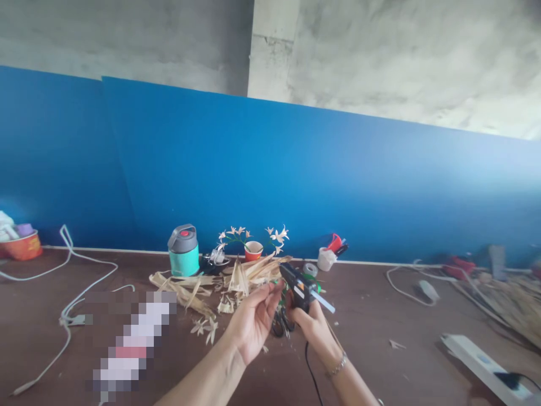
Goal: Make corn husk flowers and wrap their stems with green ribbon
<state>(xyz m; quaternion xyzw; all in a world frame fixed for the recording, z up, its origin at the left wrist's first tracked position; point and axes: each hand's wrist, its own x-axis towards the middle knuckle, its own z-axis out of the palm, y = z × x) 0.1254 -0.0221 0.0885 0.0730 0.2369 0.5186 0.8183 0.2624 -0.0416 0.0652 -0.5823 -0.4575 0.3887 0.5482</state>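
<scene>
My right hand [313, 329] grips a black hot glue gun [298, 287] with a clear glue stick poking out of its back; its nozzle points left. My left hand [252, 318] is raised palm toward me, its fingertips pinched on a small thing right at the nozzle that I cannot make out. Beyond the hands lies a pile of dried straw-coloured leaf strips [228, 279]. A small straw flower [205, 328] lies on the brown table [372, 349] left of my left hand.
A teal jug with a grey lid [183, 251], a red cup holding straw flowers [253, 250], a white cup with red-handled tools [327, 257] and a tape roll [310, 269] stand along the blue wall. White cables [67, 282] lie left; a power strip [482, 361] right.
</scene>
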